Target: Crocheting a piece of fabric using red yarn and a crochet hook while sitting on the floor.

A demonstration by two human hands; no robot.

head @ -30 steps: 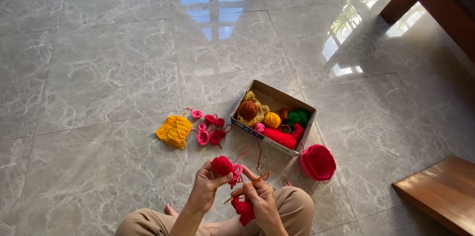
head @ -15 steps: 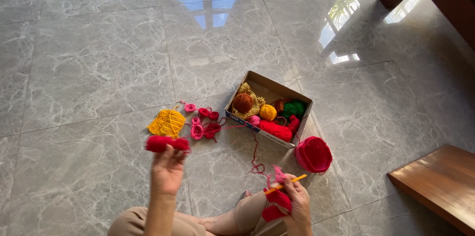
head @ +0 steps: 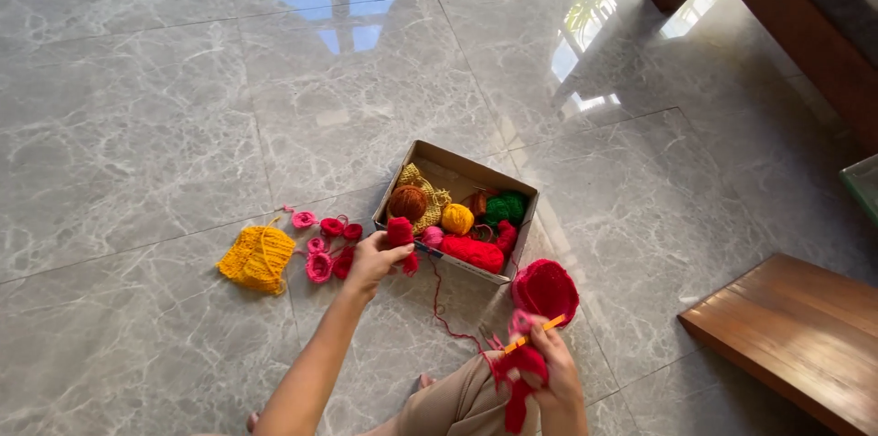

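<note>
Cardboard box (head: pixel 524 216), small, open-topped, sits on the floor tiles mid-frame, skewed to the tile joints. Inside: brown yarn ball (head: pixel 408 203), yellow ball (head: pixel 457 218), green yarn (head: pixel 505 208), red yarn (head: pixel 474 253), beige knitted piece at the back left corner. No label readable.

Left of the box: yellow knitted piece (head: pixel 257 258), then a cluster of small pink and red crochet flowers (head: pixel 326 244). Just right of the box's near corner: round red crochet piece (head: pixel 546 290).

Left hand (head: pixel 373 258) is stretched out to the box's near-left edge, fingers closed around a red yarn ball (head: pixel 400 234). Red strand (head: pixel 445 315) runs from it down to the right hand (head: pixel 549 372), which sits low by the knee, pinching red crochet work (head: pixel 521 372) and an orange crochet hook (head: pixel 533 336).

Surface: glossy grey marble-look floor tiles (head: pixel 137 125), window reflection at top. Wooden furniture leg top right, low wooden platform (head: pixel 796 331) at right.

Versus 0.5 s ago: left hand was raised over the floor left of the flowers with the ball; it's now at the box. Right hand holds roughly the same spot and grip.
</note>
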